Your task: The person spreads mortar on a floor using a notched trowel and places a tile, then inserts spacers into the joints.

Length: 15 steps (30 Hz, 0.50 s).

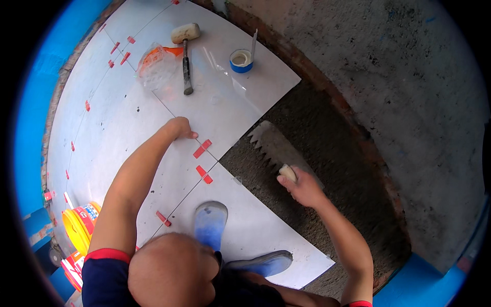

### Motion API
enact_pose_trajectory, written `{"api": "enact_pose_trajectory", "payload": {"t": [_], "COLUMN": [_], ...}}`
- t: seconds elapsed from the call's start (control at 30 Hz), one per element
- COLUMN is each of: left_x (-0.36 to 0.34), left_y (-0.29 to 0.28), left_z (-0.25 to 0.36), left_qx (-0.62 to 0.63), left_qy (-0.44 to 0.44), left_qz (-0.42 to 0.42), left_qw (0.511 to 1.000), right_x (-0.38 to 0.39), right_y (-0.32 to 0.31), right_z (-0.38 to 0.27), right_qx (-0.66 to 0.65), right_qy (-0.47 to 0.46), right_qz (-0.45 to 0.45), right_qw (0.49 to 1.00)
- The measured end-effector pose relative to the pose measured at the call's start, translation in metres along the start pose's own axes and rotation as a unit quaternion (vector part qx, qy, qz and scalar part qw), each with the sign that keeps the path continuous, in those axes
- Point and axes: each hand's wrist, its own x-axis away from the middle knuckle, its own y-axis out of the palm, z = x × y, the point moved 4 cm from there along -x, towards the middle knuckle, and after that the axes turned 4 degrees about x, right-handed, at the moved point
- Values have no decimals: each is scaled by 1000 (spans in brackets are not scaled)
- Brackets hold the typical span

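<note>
My left hand (181,128) rests on a white floor tile (117,138) beside a seam with red levelling clips (202,148); most of its fingers are bent out of sight. My right hand (303,188) grips the pale handle of a notched metal trowel (273,140), which lies over dark grey, rough mortar (332,169) in the gap between the tiles and a curved edge. Near the top, a white-headed mallet (186,71) lies by a clear plastic bag with orange inside (153,66). To its right is a blue-banded round container (241,64) with a pale stick.
Yellow and red buckets (76,230) stand at the lower left. Blue surfaces (38,102) border the left side, a rough grey concrete surface (414,102) the right. A bare head (171,271) and blue-grey shoes (209,225) show at the bottom.
</note>
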Motion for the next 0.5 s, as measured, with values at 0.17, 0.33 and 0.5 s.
{"api": "enact_pose_trajectory", "payload": {"t": [0.17,0.33,0.5], "left_x": [-5,-6,-7], "left_y": [4,6,6], "left_z": [-7,-9,-11], "left_qx": [-2,-1,0], "left_qy": [-4,4,21], "left_qz": [4,-2,19], "left_qw": [1000,1000,1000], "right_x": [-25,-35,-27], "right_y": [-36,-68,-98], "right_z": [-2,-1,16], "right_qx": [-97,-122,-136], "right_qy": [32,56,72], "right_qz": [-35,-47,4], "right_qw": [994,990,988]}}
